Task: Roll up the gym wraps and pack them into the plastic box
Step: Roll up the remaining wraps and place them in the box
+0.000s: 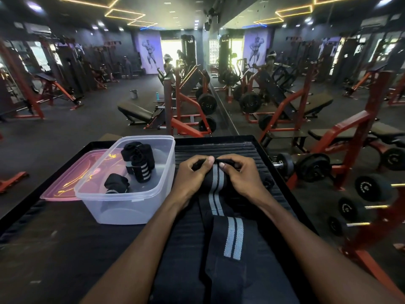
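Both hands, left hand point(190, 174) and right hand point(237, 174), pinch the far end of a soft, light, floppy striped wrap point(215, 194) lying on the table point(65, 249) beside the plastic box point(122, 207), which likely needs tight, even rolling from that edge.

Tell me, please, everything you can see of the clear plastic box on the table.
The plastic box is a translucent, rounded rectangular tub with a flanged rim and no lid on. It stands upright on the black table, left of the left hand, which does not touch it. Inside are at least three rolled wraps, black with pale stripes, some upright, one low near the front. Its pink lid lies flat behind it to the left, partly under its corner. Much of the floor inside is bare.
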A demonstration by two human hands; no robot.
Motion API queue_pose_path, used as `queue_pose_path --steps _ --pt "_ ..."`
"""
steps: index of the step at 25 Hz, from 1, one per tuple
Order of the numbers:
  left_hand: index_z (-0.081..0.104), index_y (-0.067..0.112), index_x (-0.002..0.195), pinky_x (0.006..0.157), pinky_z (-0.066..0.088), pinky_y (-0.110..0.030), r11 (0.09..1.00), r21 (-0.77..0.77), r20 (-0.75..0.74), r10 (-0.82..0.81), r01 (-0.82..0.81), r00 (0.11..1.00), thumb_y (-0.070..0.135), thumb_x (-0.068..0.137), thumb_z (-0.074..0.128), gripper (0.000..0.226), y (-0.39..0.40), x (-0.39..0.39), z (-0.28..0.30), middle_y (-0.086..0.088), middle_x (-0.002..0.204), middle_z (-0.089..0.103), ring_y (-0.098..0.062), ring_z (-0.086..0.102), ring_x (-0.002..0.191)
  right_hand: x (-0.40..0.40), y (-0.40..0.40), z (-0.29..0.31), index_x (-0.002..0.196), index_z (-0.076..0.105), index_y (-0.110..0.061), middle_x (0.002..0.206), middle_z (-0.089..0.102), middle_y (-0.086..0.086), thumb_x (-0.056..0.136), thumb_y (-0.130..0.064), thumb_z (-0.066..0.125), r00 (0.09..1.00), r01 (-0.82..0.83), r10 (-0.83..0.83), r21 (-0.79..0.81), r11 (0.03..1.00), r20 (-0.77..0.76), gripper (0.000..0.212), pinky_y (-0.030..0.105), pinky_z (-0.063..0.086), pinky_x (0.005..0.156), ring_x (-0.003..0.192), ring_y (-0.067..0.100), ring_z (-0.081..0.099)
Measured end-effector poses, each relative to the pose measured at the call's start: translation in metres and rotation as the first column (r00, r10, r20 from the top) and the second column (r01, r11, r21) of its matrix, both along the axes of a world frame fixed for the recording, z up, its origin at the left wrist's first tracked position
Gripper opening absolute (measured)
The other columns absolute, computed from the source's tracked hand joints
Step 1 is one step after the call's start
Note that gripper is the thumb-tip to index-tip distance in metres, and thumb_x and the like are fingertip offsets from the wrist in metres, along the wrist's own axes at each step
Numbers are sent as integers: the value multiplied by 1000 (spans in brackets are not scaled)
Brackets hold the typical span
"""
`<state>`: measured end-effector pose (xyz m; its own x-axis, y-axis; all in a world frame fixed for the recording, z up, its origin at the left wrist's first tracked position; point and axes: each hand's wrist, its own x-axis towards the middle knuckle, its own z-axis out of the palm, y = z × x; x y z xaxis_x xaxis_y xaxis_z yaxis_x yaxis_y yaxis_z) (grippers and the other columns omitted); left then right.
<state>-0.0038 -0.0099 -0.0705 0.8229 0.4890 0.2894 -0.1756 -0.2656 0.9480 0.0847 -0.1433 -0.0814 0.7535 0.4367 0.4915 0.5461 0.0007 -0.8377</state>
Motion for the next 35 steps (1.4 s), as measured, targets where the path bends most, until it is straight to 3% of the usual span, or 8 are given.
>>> queue_pose_path --steps 7,9,13,22,26,29,32,35 --pt "75 24 85 87 50 -14 993 -117 24 7 -4 1000 4 87 71 21 -4 4 0 10 90 75 0 68 90 0 -1 4 96 77 -4 88 75 1 93 -4 66 996 -45 48 40 998 -74 12 9 46 76 80 -5 67" --pt "75 20 86 89 51 -16 988 -155 16 -5 8 1000 4 86 72 17 -5 4 -1 6 92 75 -3 68 92 2 -1 2 95 77 -4 89 75 1 91 0 66 998 -30 31 24 999 -58 12 9 47 78 82 -4 68" --pt "76 14 90 73 47 -5 989 -149 -28 -1 -3 1000 19 90 72 6 -4 5 -4 7 87 75 8 67 79 1 -1 0 94 78 -6 91 77 1 87 3 69 999 -31 32 24 999 -40 14 16 52 83 89 8 72" --pt "73 13 83 76 50 -11 982 -187 19 4 0 1000 -5 82 73 18 -3 6 -3 3 85 73 2 67 80 -1 -3 3 97 76 -1 93 76 6 89 0 69 994 -77 78 22 997 -80 11 13 50 81 85 2 69" --pt "75 6 90 84 54 -22 952 -304 0 -41 39 999 6 85 74 5 -5 7 -6 -7 93 76 -13 70 92 -1 -3 3 94 76 -1 92 77 6 86 4 70 992 -58 65 70 996 -104 11 17 53 83 88 8 72" --pt "76 6 92 85 58 -34 930 -366 -85 -75 39 994 21 87 75 16 -5 6 -6 -12 93 77 -24 74 91 -2 -4 4 95 77 -1 95 77 9 85 5 71 984 -76 93 114 991 -152 13 24 56 88 95 18 73" --pt "74 7 87 77 58 -24 940 -340 -47 -39 21 998 8 86 73 2 -4 4 -3 -8 85 76 -14 72 80 -4 -4 4 98 76 -2 95 76 6 88 -1 71 967 -110 131 103 989 -220 11 19 55 82 93 10 71" --pt "74 11 86 76 53 -17 961 -276 -29 -30 21 999 -3 83 73 14 -3 3 -1 -2 88 74 -7 68 82 -3 -3 5 98 75 -4 90 74 0 92 -4 67 983 -85 86 14 996 -162 10 11 50 71 82 -2 67"
